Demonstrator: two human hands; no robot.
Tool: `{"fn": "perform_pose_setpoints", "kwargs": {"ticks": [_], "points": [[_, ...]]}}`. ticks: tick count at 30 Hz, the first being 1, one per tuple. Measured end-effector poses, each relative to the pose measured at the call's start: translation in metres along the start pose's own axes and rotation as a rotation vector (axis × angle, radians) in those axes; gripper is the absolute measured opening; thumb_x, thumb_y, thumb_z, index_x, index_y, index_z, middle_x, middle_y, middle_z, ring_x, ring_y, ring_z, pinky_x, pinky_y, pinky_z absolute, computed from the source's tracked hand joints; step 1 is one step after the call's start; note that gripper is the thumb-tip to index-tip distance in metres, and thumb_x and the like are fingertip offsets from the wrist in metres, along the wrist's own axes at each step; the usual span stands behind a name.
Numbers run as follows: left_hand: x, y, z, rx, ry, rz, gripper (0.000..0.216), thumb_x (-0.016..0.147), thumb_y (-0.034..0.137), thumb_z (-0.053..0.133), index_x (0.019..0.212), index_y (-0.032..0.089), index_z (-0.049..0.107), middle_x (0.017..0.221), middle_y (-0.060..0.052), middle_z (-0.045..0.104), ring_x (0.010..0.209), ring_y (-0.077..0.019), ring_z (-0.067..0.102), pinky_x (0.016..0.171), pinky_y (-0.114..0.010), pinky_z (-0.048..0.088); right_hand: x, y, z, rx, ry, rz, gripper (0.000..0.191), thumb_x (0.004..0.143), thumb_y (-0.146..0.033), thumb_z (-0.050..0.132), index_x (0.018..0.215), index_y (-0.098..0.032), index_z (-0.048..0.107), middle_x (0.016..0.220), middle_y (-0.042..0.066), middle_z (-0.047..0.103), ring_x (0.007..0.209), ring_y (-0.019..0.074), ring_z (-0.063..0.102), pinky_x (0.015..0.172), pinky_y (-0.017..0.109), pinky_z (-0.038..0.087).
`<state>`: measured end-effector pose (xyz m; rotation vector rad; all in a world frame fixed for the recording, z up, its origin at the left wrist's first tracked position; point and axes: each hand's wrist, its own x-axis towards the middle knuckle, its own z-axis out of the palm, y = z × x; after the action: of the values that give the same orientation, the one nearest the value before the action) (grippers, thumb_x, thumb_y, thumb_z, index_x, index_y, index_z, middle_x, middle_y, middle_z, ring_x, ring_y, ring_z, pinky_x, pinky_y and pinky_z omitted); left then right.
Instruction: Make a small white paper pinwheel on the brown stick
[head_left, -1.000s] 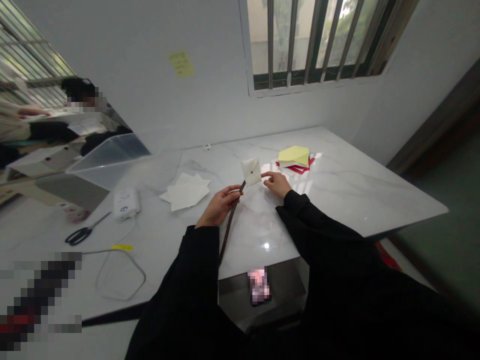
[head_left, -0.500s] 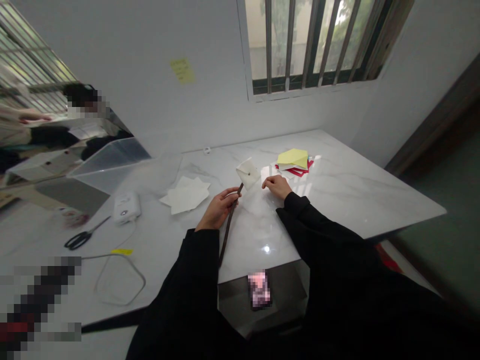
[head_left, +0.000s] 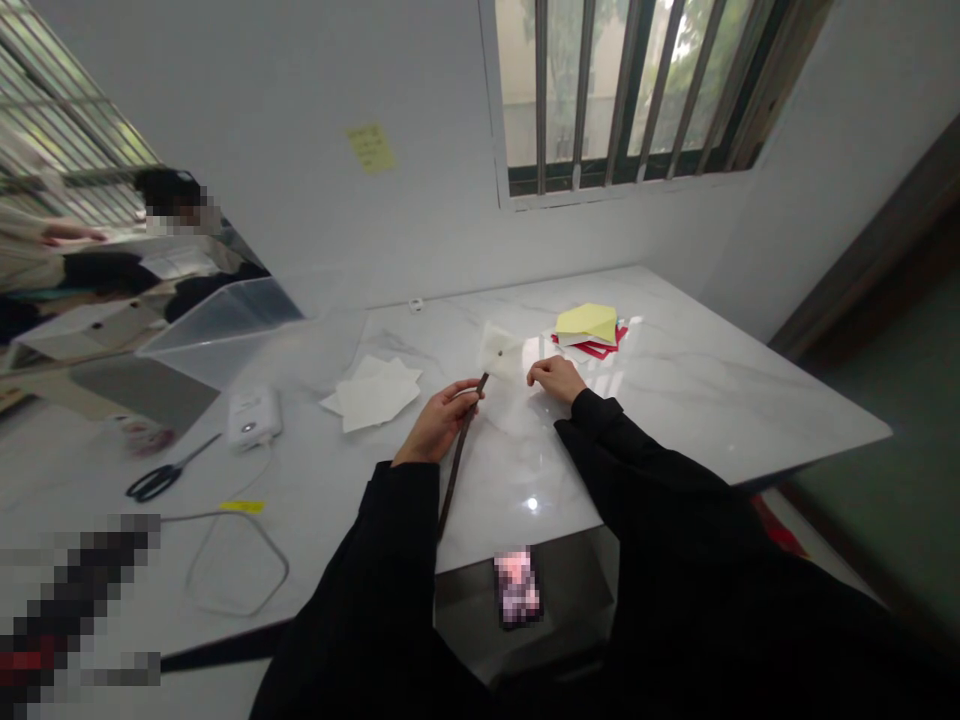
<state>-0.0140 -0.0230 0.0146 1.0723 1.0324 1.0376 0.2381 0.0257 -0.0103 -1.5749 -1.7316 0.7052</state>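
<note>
Left hand [head_left: 436, 426] around stick [head_left: 454, 468], paper square [head_left: 500, 352] atop

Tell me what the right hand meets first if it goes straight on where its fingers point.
Probably the white paper square on the stick tip, left of the right hand; depth is unclear.

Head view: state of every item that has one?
left hand, grip shut on stick
stick, held slanted, tip up
white paper square, fixed at stick tip
right hand, resting on table, holding nothing
scissors, shut, lying flat
clear bin, open, no lid
yellow paper, folded, atop red sheets
white sheets, loose pile, flat
</note>
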Motion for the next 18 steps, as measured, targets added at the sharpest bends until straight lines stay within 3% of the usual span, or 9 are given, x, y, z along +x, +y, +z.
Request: {"fn": "perform_pose_setpoints", "kwargs": {"ticks": [2,10,12,14,16,18], "points": [[0.0009,-0.0010,-0.0007,-0.005,-0.003,0.005,0.047,0.068,0.035,0.092,0.109,0.017,0.077,0.098,-0.005,0.075,0.074,-0.0102,0.059,0.070,-0.024,0.046,0.0009,-0.0006,-0.0009,-0.027,-0.009,-0.005,0.030,0.086,-0.023,0.053,0.074,-0.020,0.081,0.059,-0.001,0.060,0.066,0.0165,0.056,0.070,0.027,0.037],[0.0023,-0.0031,-0.0031,0.002,-0.005,0.018,0.046,0.068,0.034,0.091,0.108,0.016,0.077,0.097,-0.006,0.075,0.075,-0.0112,0.059,0.071,-0.024,0.046,0.0009,0.0003,0.0042,-0.030,0.046,-0.006,0.026,0.087,-0.022,0.057,0.082,-0.021,0.083,0.072,0.001,0.072,0.074,0.0179,0.063,0.074,0.027,0.042],[0.0024,-0.0032,-0.0035,0.005,-0.009,0.022,0.046,0.068,0.035,0.091,0.108,0.016,0.077,0.096,-0.006,0.075,0.074,-0.0115,0.059,0.070,-0.025,0.046,0.0009,0.0005,0.0050,0.002,0.094,0.019,0.026,0.086,-0.021,0.059,0.095,-0.020,0.083,0.078,0.002,0.075,0.079,0.0186,0.066,0.080,0.027,0.044],[0.0024,-0.0032,-0.0037,0.001,-0.007,0.024,0.045,0.068,0.034,0.091,0.107,0.016,0.078,0.095,-0.006,0.075,0.074,-0.0115,0.059,0.070,-0.025,0.046,0.0004,-0.0005,0.0053,0.036,0.139,0.054,0.038,0.084,-0.017,0.060,0.115,-0.019,0.080,0.074,0.001,0.073,0.079,0.0187,0.066,0.082,0.027,0.045],[0.0023,-0.0030,-0.0038,-0.009,0.002,0.027,0.044,0.067,0.034,0.091,0.106,0.016,0.078,0.094,-0.005,0.075,0.074,-0.0113,0.059,0.070,-0.025,0.046,-0.0006,-0.0026,0.0052,0.071,0.062,0.039,0.042,0.084,-0.018,0.059,0.120,-0.018,0.080,0.063,-0.002,0.066,0.071,0.0176,0.061,0.076,0.026,0.044],[0.0016,-0.0024,-0.0035,-0.022,0.014,0.032,0.044,0.067,0.034,0.091,0.105,0.016,0.078,0.093,-0.005,0.075,0.075,-0.0118,0.060,0.071,-0.025,0.046,-0.0021,-0.0053,0.0051,0.090,-0.112,-0.036,0.032,0.085,-0.022,0.058,0.102,-0.019,0.084,0.056,-0.003,0.058,0.062,0.0154,0.054,0.066,0.026,0.039]]}}
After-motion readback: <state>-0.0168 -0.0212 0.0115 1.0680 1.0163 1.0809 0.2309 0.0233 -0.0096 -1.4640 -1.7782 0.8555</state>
